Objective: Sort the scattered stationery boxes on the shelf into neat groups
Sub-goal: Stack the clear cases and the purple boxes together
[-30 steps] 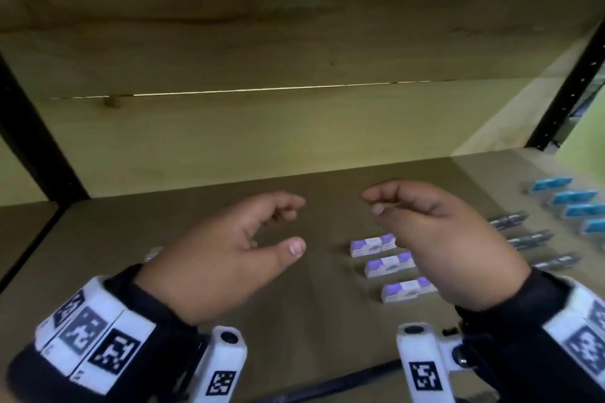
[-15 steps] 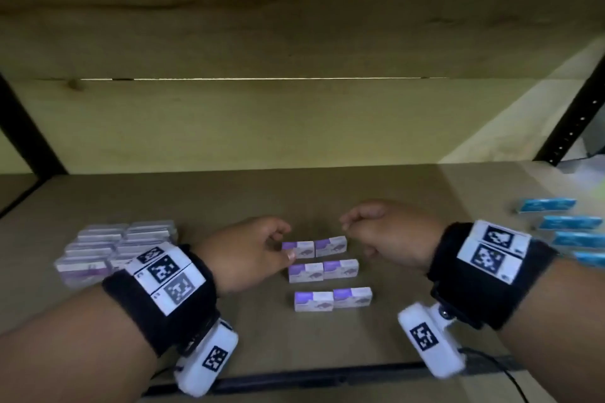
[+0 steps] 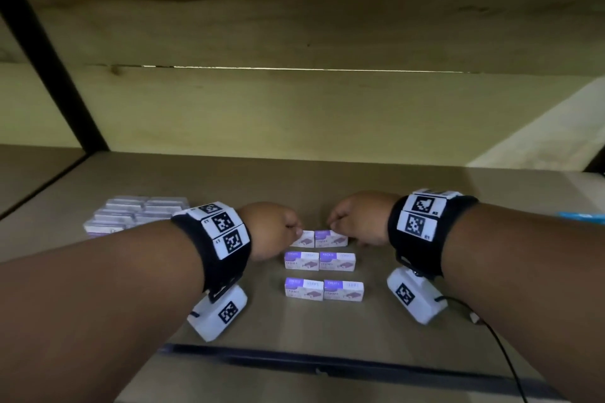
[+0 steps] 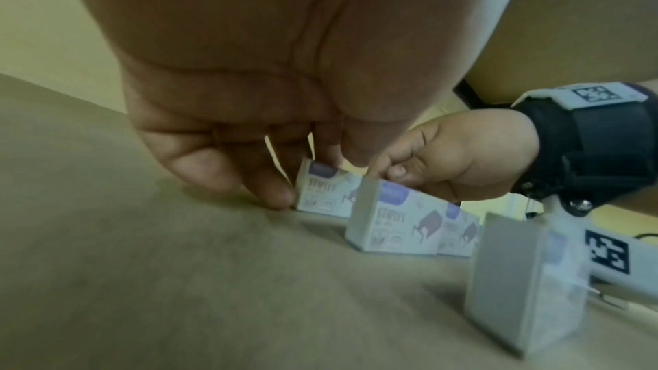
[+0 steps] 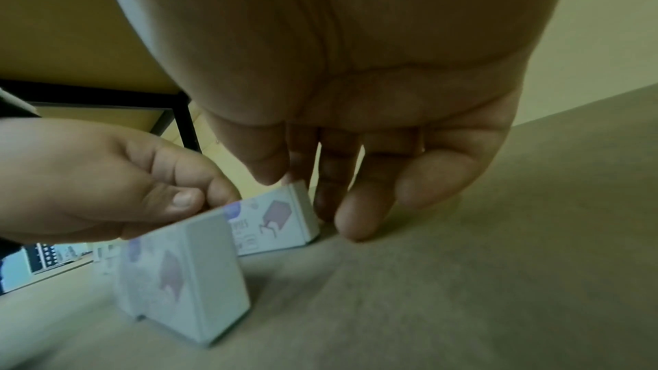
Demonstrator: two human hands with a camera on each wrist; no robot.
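Wooden shelf board [image 3: 425,321] under a low plank ceiling carries six staple boxes in three side-by-side pairs, running from 6 toward 12 o'clock. The far pair of staple boxes [image 3: 322,238] lies dead ahead at 12, its long axis running 9 to 3 across the view. The left hand [image 3: 271,229] pinches the pair's 9 o'clock end with curled fingers [image 4: 270,193]; the right hand [image 3: 357,222] cups the 3 o'clock end, its fingertips [image 5: 352,224] down on the board just beside the box. Both look equally near, so I judge a two-handed squeeze and lift. A finished block of staple boxes [image 3: 131,216] sits at 10 o'clock. Against half a second ago, both hands have closed in from hovering apart onto the pair.
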